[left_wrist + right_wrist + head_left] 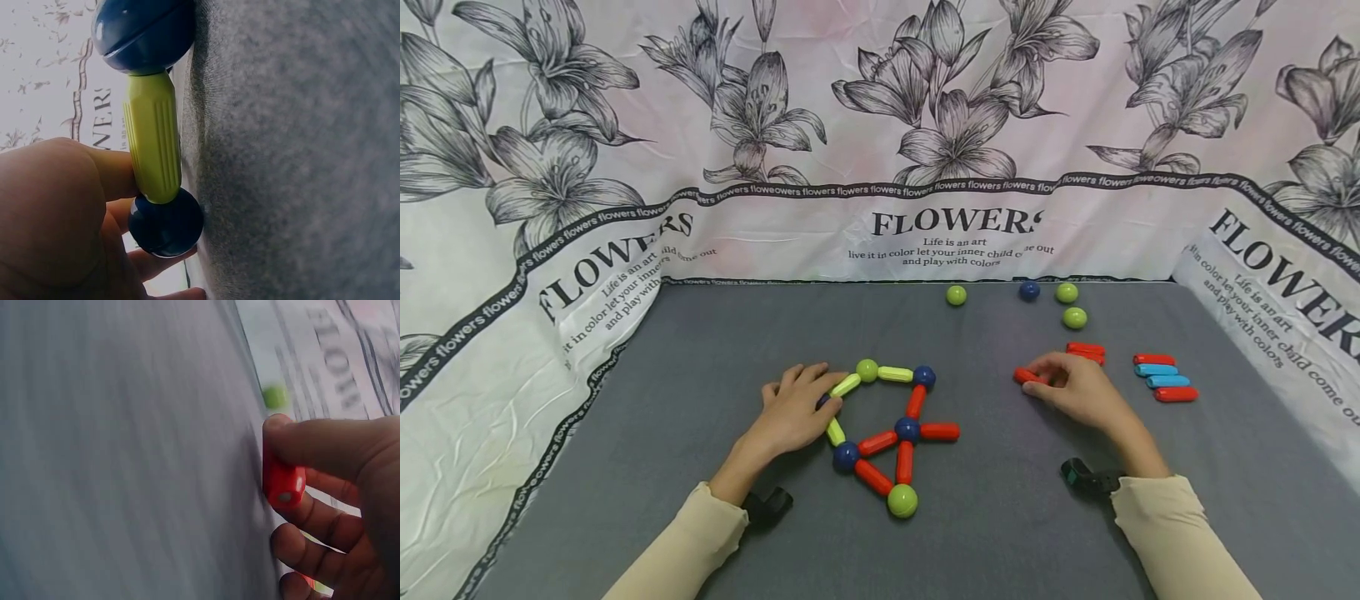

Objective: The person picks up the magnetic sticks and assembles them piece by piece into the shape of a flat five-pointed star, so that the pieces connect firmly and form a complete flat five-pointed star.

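On the grey cloth lies a figure of magnetic rods and balls. Its yellow-green rods (895, 375) run along the top and left, and red rods (874, 477) link blue balls (907, 429) and a green ball (902, 501) lower down. My left hand (801, 406) holds the left corner, thumb and fingers around a blue ball (165, 224) below a yellow-green rod (153, 137). To the right of the figure, my right hand (1075, 387) pinches a loose red magnetic rod (284, 481) between thumb and fingers, its metal-dotted end showing. One red rod (940, 432) sticks out rightward from the central ball.
Beyond the right hand lie spare red rods (1086, 350) and a row of red and blue rods (1168, 382). Loose green balls (956, 296) and a blue ball (1029, 290) sit at the back edge, before a flower-printed cloth (955, 233).
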Tool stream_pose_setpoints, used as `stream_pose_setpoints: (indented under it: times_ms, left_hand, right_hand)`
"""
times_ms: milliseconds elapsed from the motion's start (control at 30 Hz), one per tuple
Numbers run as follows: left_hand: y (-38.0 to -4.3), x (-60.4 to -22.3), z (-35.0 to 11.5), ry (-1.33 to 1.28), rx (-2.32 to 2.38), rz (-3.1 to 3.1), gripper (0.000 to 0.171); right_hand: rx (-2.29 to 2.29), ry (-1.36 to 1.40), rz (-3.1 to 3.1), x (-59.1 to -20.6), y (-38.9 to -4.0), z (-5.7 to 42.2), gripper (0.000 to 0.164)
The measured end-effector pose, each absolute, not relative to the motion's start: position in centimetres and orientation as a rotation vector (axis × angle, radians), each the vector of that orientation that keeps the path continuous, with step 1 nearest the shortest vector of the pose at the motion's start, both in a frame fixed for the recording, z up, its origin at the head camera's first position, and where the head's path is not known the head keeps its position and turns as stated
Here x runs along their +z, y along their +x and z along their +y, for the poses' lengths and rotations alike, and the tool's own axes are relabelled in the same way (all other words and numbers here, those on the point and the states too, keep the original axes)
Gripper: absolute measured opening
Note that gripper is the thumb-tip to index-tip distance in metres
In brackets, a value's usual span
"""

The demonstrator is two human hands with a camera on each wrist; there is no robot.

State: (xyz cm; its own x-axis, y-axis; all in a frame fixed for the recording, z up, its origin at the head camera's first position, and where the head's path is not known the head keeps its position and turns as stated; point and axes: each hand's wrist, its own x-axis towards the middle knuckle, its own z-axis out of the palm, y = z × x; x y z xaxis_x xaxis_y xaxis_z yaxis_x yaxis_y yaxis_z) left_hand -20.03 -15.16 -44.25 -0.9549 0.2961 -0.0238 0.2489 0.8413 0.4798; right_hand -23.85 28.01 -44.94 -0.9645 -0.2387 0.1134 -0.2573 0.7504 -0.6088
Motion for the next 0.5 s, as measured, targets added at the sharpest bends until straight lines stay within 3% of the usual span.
stream_pose_setpoints:
  times_ms: [267,500]
  left_hand:
    - [-20.2,-44.4,-15.0,0.438,0.734,2.909,0.044]
    - [-20.1,-44.4,-14.9,0.454,0.732,2.908,0.044]
  right_hand:
    - [1.303,0.636,-2.841,-45.7,-23.0,22.1,0.019]
    - [1.361,0.666,-2.807,-46.4,-22.5,19.2,0.020]
